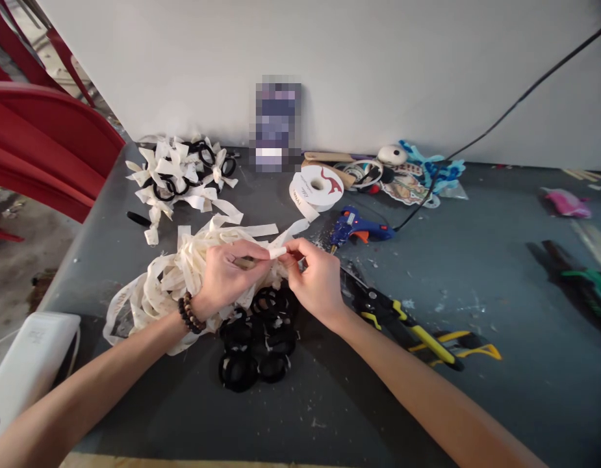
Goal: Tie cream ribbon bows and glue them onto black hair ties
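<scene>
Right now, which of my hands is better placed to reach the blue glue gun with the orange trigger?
Probably your right hand: it's nearer the glue gun. Your left hand is farther off; both pinch a cream fabric ribbon strip.

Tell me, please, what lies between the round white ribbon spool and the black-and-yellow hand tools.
A blue plastic glue gun lies between them in the head view.

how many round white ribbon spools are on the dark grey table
1: the white spool with red print lies beyond the right hand, beside the blue plastic glue gun. No other shows, though the heaped cream ribbon could hide one.
</scene>
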Tool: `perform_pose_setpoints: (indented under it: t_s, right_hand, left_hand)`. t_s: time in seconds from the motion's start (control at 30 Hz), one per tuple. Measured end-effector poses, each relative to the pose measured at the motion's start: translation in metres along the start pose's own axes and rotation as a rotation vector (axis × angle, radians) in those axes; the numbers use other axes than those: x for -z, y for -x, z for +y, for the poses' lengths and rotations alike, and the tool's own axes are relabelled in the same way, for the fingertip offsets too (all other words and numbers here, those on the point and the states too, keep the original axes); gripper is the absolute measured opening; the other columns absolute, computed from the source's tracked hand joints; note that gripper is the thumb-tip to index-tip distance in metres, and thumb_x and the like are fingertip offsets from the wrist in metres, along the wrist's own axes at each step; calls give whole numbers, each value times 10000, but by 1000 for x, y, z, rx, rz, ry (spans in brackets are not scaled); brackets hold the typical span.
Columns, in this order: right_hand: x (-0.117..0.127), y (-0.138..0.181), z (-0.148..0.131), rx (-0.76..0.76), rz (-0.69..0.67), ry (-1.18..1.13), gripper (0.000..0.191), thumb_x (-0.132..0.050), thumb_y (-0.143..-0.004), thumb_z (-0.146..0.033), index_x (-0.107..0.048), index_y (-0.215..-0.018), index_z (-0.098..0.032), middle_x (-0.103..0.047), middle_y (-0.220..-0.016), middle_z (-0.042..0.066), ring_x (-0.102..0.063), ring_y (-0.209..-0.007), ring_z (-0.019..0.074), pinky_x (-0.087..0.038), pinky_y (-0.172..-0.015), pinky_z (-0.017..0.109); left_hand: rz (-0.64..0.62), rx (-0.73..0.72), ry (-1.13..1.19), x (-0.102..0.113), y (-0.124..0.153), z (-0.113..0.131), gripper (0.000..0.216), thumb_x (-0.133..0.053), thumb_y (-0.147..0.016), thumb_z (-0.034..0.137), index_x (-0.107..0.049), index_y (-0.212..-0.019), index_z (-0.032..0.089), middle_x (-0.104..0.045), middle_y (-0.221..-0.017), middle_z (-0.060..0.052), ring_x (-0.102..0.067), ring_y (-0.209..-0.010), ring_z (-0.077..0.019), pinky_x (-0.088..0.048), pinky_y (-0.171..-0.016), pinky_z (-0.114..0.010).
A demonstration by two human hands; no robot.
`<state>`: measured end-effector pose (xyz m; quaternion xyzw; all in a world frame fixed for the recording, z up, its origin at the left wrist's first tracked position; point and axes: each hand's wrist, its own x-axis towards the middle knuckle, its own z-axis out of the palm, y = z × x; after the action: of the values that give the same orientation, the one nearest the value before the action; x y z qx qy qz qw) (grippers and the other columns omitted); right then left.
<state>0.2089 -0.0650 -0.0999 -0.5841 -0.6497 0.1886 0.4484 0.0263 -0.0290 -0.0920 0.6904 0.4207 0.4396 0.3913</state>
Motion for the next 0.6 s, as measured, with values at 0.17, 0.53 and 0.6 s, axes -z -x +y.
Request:
perform_pose_setpoints:
  t_s: [0.17, 0.53, 0.6]
  right_hand:
    - [1, 0, -2, 6, 0, -22, 112, -631, -979, -312, -671, -895, -248, -762, -819, 20, -696, -744, 196, -518, -710, 312]
    - [0, -1, 2, -93, -39, -223, 102, -706, -928, -273, -665, -1018, -249, -789, -942, 13, -733, -820, 186, -557, -762, 314]
    - [0, -1, 3, -87, -44, -207, 110, -700, -927, -257, -657, -1027, -250, -789, -958, 19, -735, -837, 196, -560, -784, 333]
  left_hand:
    - [-23, 81, 38, 0, -2, -1, 68, -810, -826, 240, -778, -827, 180, -787, -790, -39, -715, -676, -142, -578, -578, -234]
    - [-80, 127, 167, 2, -4, 1, 158, -839, -850, 308, -782, -851, 161, -778, -805, -51, -695, -676, -126, -549, -575, -225]
    - [-69, 132, 149, 2, -4, 1, 163, -840, -847, 307, -771, -828, 161, -766, -779, -41, -678, -651, -117, -530, -552, -217]
